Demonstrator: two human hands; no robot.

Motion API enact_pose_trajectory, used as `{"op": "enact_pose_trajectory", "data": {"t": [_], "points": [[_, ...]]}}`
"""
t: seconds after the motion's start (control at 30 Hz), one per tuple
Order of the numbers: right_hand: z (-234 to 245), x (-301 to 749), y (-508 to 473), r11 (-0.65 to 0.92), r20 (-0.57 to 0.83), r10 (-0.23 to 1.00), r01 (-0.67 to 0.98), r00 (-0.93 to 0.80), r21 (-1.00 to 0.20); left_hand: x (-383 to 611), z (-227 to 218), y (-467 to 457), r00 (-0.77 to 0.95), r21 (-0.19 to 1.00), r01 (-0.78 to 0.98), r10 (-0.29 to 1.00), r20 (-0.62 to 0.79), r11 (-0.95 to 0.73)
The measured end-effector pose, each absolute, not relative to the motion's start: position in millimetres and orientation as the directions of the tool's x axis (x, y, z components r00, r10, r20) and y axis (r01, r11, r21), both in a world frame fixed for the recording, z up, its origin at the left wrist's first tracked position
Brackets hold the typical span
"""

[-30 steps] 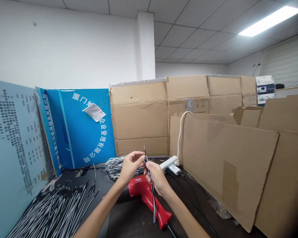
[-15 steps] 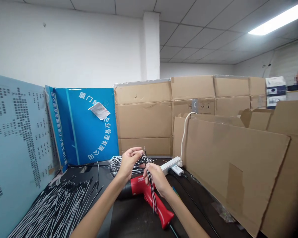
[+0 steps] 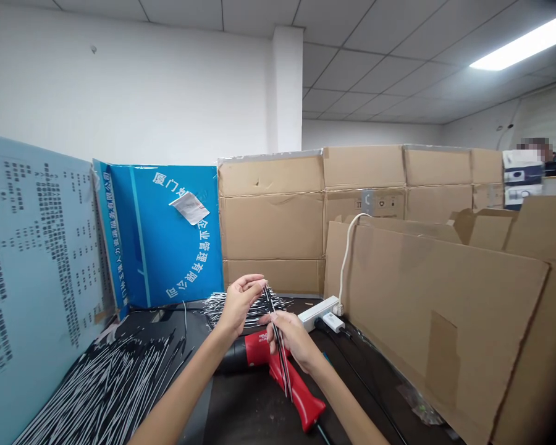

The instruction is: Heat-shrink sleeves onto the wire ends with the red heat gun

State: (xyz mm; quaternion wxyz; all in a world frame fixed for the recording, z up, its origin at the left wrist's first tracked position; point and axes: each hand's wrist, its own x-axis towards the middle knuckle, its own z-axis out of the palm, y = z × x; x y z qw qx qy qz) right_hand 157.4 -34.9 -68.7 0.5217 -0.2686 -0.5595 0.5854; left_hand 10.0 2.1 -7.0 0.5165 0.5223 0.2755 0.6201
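Note:
A small bundle of thin black and white wires (image 3: 283, 364) runs down through my right hand (image 3: 291, 334), whose thumb and fingers are closed on it. At the bundle's upper end, my left hand (image 3: 239, 303) pinches the wire tips between thumb and fingers. Below both hands lies a red heat gun (image 3: 301, 395) with a black front end, partly covered by the wires and my right hand. Behind the hands is a pile of white and black wires (image 3: 217, 307). A larger pile of similar wires (image 3: 106, 383) spreads to the left of my left forearm.
A white power strip (image 3: 322, 311) with plugs and cables stands right of my hands. Cardboard panels (image 3: 271, 225) close off the back, and a leaning cardboard sheet (image 3: 426, 303) the right. A blue board (image 3: 167, 247) stands at the back left. Another person (image 3: 544, 157) shows at the far right.
My left hand's fingertips have closed on the upper wire ends, which stood partly loose above my right hand before. My right hand has dropped slightly. The view has shifted a little.

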Motion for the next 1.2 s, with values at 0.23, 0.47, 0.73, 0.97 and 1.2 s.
{"op": "enact_pose_trajectory", "data": {"t": [0.23,0.47,0.73,0.97,1.2], "points": [[-66.9,158.8,-37.1,0.173,0.28,0.898,-0.314,-0.339,-0.934,8.8,-3.9,-0.1,0.15,0.886,-0.377,0.926,0.345,-0.269],[-68.1,159.5,-35.7,0.114,0.269,0.891,-0.394,-0.364,-0.912,6.9,-2.9,1.2,0.231,0.889,-0.414,0.922,0.312,-0.197],[-63.8,160.2,-38.7,0.069,0.247,0.893,-0.429,-0.375,-0.901,6.0,0.3,-6.9,0.395,0.959,-0.221,0.882,0.256,-0.179],[-70.1,158.1,-33.6,0.115,0.266,0.905,-0.411,-0.333,-0.904,10.3,-5.9,-4.7,0.283,0.946,-0.143,0.904,0.321,-0.291],[-74.6,151.1,-31.7,0.223,0.311,0.937,-0.411,-0.16,-0.884,16.6,-6.9,-6.1,0.238,0.91,-0.142,0.879,0.413,-0.39]]}}
